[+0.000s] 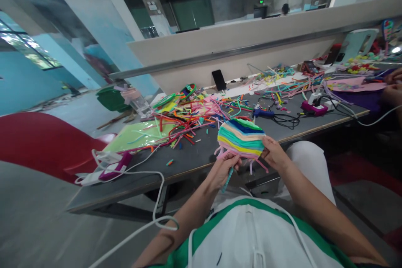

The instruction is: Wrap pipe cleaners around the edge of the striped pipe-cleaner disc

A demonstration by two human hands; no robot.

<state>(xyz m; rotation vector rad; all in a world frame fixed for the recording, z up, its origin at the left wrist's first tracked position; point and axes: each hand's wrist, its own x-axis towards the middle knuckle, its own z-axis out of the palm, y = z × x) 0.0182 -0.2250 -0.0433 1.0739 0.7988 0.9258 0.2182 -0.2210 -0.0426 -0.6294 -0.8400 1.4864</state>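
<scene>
At a grey worktop (188,159) strewn with fuzzy stems (188,122), near a blue glue gun (263,113). Holding a striped fuzzy panel (241,137) at the near edge, pinching its lower side between thumb and fingers of the left hand (228,164), above a twisted teal stem (228,181), and its right side in a closed grip of the right hand (274,153).

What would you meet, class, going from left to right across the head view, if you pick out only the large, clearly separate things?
Red chair → first magenta power strip → striped craft piece → second magenta power strip → pale green plastic object.
</scene>
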